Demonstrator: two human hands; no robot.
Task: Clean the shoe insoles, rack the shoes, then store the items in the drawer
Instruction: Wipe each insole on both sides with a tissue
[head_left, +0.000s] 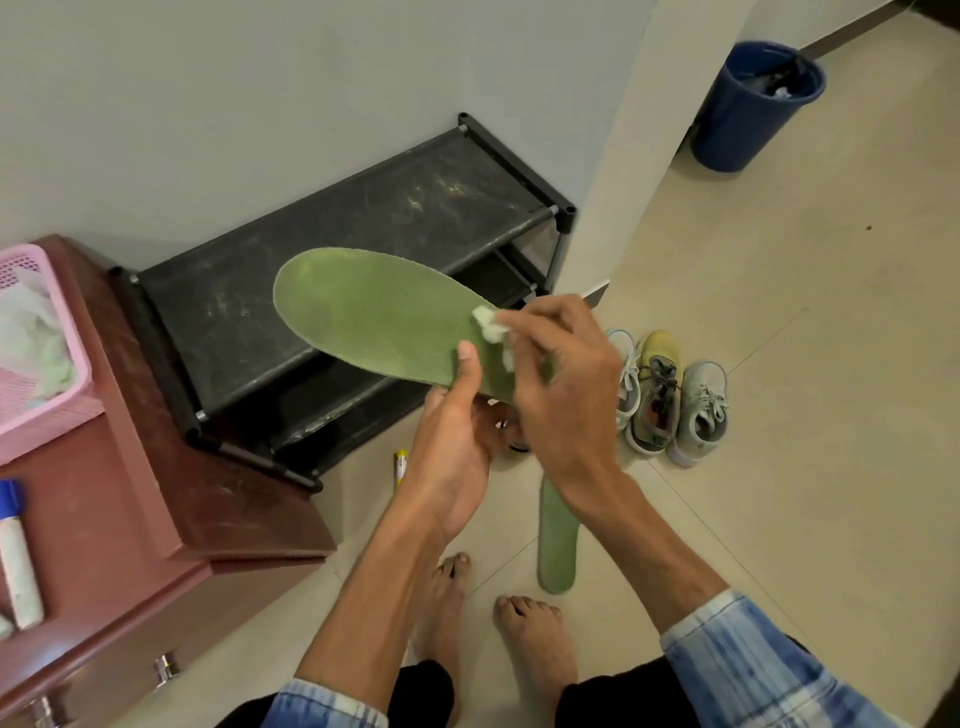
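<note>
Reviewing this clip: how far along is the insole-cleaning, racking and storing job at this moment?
Early. Nothing looks finished. In hand: the left hand holds a green insole while the right hand wipes it with a white wad. A second insole lies on the floor; whether it is cleaned cannot be told. Left: the shoes sit on the floor, the black rack holds none, and storing in the drawer remains.

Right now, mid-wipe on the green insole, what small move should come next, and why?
Probably draw the white wipe in the right hand along the insole toward its toe end. The wipe sits near the heel, where the left hand grips it, so most of the surface looks not yet reached. A second insole waits on the floor.
</note>
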